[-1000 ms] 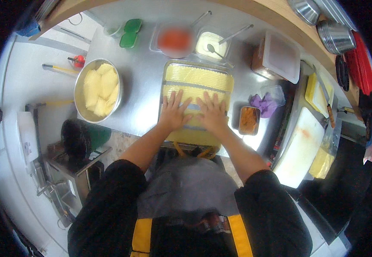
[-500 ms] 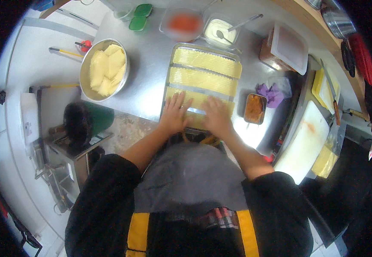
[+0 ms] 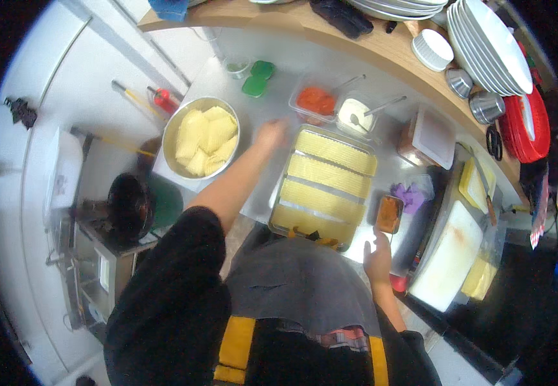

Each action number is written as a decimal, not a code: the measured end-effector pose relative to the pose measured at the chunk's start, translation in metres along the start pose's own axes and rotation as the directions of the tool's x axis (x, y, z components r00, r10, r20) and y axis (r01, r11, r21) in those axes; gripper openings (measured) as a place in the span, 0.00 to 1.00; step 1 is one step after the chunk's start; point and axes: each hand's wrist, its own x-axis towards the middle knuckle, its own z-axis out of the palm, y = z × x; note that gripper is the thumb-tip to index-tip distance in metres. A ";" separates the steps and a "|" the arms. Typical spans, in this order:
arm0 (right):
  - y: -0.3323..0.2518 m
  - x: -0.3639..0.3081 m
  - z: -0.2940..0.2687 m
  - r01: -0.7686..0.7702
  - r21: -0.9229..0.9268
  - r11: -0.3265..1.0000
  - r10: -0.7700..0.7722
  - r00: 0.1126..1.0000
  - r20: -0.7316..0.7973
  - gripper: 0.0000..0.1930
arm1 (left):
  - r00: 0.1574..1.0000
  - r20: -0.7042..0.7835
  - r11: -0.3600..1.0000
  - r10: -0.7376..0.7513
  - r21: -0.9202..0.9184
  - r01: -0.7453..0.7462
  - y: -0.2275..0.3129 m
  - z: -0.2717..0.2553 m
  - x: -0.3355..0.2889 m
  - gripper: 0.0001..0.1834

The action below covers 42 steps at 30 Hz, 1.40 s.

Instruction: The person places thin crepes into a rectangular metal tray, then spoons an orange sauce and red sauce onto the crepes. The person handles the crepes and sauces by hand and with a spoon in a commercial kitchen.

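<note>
A rectangular metal baking tray [image 3: 275, 204] lies in front of me, with several pale yellow ridged pasta sheets [image 3: 328, 175] laid across it in rows, narrow gaps between them. My left hand [image 3: 271, 134] is stretched forward over the table, left of the tray's far end, nearest the plastic tub of red sauce [image 3: 315, 101]. Its fingers are blurred. My right hand [image 3: 377, 257] is at the tray's near right, fingers apart, by the near edge of a small metal pan of orange-brown food [image 3: 389, 215]. Whether it touches the pan cannot be made out.
A steel bowl [image 3: 171, 162] of pasta sheets stands left. Behind the tray, a tub of white cream [image 3: 355, 114] holds spoons. Green lids [image 3: 254, 86], a lidded plastic box [image 3: 434, 137], a purple cloth [image 3: 410, 197] and a white cutting board [image 3: 449, 257] surround it. A wooden shelf [image 3: 279, 22] overhangs the back.
Both hands have left the pasta sheets in the tray. My left hand has gone forward and left; my right has moved right to the small pan. The view has shifted, showing more shelf.
</note>
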 end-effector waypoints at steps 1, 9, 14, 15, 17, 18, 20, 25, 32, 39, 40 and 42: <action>-0.009 -0.009 0.003 -0.058 0.011 0.998 0.058 0.998 0.010 0.24 | 0.999 0.013 0.987 -0.047 -0.156 0.048 0.003 0.020 0.021 0.30; -0.059 -0.075 0.007 -0.306 -0.062 0.950 0.303 0.952 -0.051 0.23 | 0.939 0.158 0.546 0.304 0.779 -0.308 -0.028 0.057 0.189 0.23; -0.064 -0.096 0.013 -0.295 -0.056 0.954 0.287 0.950 -0.127 0.23 | 0.884 0.118 0.774 0.452 0.442 -0.454 -0.068 0.006 0.258 0.18; -0.066 -0.095 0.015 -0.307 -0.036 0.951 0.299 0.945 -0.133 0.23 | 0.888 0.079 0.796 0.453 0.412 -0.443 -0.074 -0.005 0.254 0.17; -0.072 -0.087 0.019 -0.325 -0.046 0.944 0.319 0.941 -0.115 0.23 | 0.900 0.040 0.832 0.435 0.365 -0.418 -0.078 -0.032 0.232 0.16; -0.076 -0.080 0.023 -0.324 -0.028 0.946 0.320 0.942 -0.104 0.22 | 0.912 0.046 0.835 0.406 0.387 -0.392 -0.076 -0.047 0.216 0.15; -0.083 -0.060 0.031 -0.282 -0.029 0.959 0.281 0.959 -0.039 0.23 | 0.910 0.063 0.829 0.411 0.390 -0.401 -0.066 -0.071 0.182 0.14; -0.110 0.010 0.064 -0.185 0.045 0.982 0.175 0.970 0.168 0.24 | 0.983 -0.090 0.964 0.162 0.225 -0.139 -0.093 -0.096 0.099 0.13; -0.194 0.109 0.109 0.366 0.099 0.925 -0.380 0.890 0.253 0.29 | 0.992 -0.119 0.998 -0.044 0.033 0.048 -0.135 -0.097 -0.025 0.13; -0.231 0.169 0.148 0.625 -0.181 0.760 -0.510 0.745 0.429 0.07 | 0.997 -0.017 0.997 -0.070 -0.028 0.070 -0.137 -0.115 -0.100 0.18; -0.233 0.174 0.148 0.572 -0.224 0.789 -0.456 0.790 0.410 0.05 | 0.998 -0.006 0.998 -0.055 0.017 0.055 -0.137 -0.117 -0.104 0.19; -0.242 0.191 0.149 0.628 -0.378 0.680 -0.440 0.762 0.476 0.08 | 0.999 0.009 0.993 -0.040 0.115 0.038 -0.135 -0.120 -0.110 0.20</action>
